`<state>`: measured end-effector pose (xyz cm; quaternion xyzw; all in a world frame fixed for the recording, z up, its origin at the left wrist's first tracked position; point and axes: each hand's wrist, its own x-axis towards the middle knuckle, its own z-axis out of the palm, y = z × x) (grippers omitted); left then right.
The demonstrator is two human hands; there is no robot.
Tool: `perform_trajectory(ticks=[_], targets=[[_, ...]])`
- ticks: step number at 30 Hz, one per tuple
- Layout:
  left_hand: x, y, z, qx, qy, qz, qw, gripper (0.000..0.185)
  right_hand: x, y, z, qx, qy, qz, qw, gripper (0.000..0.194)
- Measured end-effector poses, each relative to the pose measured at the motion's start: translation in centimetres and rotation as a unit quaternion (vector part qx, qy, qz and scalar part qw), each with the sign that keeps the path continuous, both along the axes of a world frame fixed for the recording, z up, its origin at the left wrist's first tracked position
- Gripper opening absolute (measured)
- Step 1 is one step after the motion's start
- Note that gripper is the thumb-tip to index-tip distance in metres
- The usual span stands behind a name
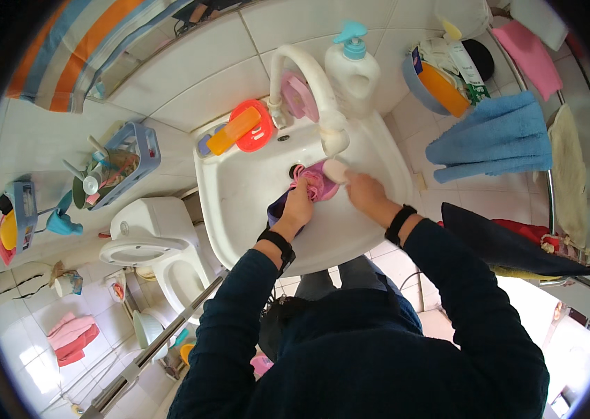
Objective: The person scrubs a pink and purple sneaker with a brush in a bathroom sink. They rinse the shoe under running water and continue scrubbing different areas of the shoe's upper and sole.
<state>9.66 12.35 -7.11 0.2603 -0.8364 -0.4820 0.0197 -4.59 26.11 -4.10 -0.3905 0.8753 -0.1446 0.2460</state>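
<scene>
A purple and pink laced shoe lies in the white sink basin, under the white curved faucet. My left hand grips it around the pink laces; its dark purple opening shows below that hand. My right hand is closed on a pale, rounded object, probably a brush, which touches or overlaps the shoe's toe end. The fingers hide most of its handle. The dark drain hole is partly visible beside the laces.
On the sink's back ledge are an orange bar on a red soap dish, a pink soap holder and a white pump bottle. A blue towel hangs at right. A toilet stands at left, near a metal rail.
</scene>
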Motion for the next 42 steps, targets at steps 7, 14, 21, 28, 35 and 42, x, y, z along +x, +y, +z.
perform_trajectory(ticks=[7, 14, 21, 28, 35, 42], targets=[[-0.6, 0.0, -1.5, -0.016, 0.004, -0.022, 1.000, 0.036, -0.8, -0.9, 0.5, 0.030, -0.020, 0.043, 0.998, 0.020], [-0.4, 0.2, -1.4, -0.002, 0.014, 0.005, 1.000, 0.038, -0.3, -0.6, -1.1, 0.031, 0.047, 0.041, 0.998, 0.027], [-0.2, 0.2, -0.5, 0.017, 0.011, 0.032, 0.999, 0.038, -1.3, -0.4, -0.3, 0.020, 0.047, 0.023, 0.998, 0.029], [-0.3, 0.3, -0.1, 0.019, -0.006, 0.038, 0.999, 0.039, -0.2, -0.5, 1.2, -0.013, 0.111, -0.007, 0.994, 0.030], [-0.3, 0.4, 0.8, 0.003, -0.010, 0.042, 0.999, 0.036, -1.4, -1.1, 1.5, 0.032, 0.113, -0.018, 0.993, 0.025], [0.2, 0.0, 0.8, 0.026, 0.019, 0.054, 0.998, 0.035, -1.6, 2.1, 2.0, -0.066, -0.086, -0.194, 0.975, 0.030]])
